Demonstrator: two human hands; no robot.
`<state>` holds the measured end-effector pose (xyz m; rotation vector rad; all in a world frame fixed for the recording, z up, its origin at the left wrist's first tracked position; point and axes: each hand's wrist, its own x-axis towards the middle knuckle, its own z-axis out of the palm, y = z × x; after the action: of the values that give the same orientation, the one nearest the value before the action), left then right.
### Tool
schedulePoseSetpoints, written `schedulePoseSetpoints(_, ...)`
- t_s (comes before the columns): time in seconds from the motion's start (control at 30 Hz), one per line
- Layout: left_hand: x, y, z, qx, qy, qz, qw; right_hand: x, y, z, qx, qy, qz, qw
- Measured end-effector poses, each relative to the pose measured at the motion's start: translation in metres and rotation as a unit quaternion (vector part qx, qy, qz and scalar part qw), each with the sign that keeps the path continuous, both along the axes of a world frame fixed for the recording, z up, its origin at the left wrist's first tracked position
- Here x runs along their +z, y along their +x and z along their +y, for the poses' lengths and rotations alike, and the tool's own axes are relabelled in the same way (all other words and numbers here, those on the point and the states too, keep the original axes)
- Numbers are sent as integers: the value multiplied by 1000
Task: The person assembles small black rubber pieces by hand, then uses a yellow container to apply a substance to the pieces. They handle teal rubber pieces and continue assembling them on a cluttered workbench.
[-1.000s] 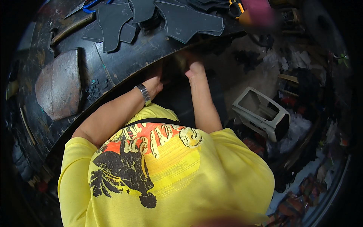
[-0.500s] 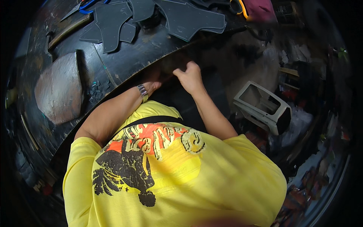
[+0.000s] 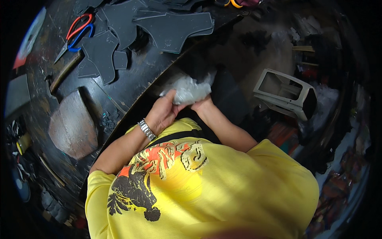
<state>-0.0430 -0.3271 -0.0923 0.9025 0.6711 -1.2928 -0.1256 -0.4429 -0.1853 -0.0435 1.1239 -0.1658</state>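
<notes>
A crumpled clear plastic bag [image 3: 190, 89] is held in front of my body, just off the table edge. My left hand [image 3: 163, 109], with a metal watch on its wrist, grips the bag's left side, thumb on top. On the other side my right hand [image 3: 202, 104] holds it from below, its fingers mostly hidden behind the plastic. What the bag contains, if anything, I cannot make out. Dark cut leather-like pieces [image 3: 175, 30] with pale marked outlines lie stacked on the table beyond my hands.
The dark worktable [image 3: 137, 75] carries scissors [image 3: 75, 38] with red and blue handles, a wooden-handled hammer [image 3: 65, 73], a flat stone slab [image 3: 73, 125] and small dark scraps [image 3: 111, 119]. At right stands a pale open-framed casing [image 3: 284, 93] among plastic and clutter.
My hands have come up from the shadow below the table edge, and the plastic bag now shows between them. The view has shifted, so the table things sit differently in it.
</notes>
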Motion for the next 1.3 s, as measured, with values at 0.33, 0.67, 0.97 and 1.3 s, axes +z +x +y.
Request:
schedulePoseSetpoints(0.33,-3,-9,15,-159,-105,-149,970,-44,22,-4,-24,-43,-43,998)
schedulePoseSetpoints(0.67,-57,0,-37,-22,2,-179,984,-111,77,-32,-46,-139,-4,989)
schedulePoseSetpoints(0.97,-61,14,-59,3,3,-183,983,-138,101,-112,-58,-207,26,976)
schedulePoseSetpoints(1.3,-39,31,-49,-112,-36,-148,982,-151,106,-109,-67,-210,36,975)
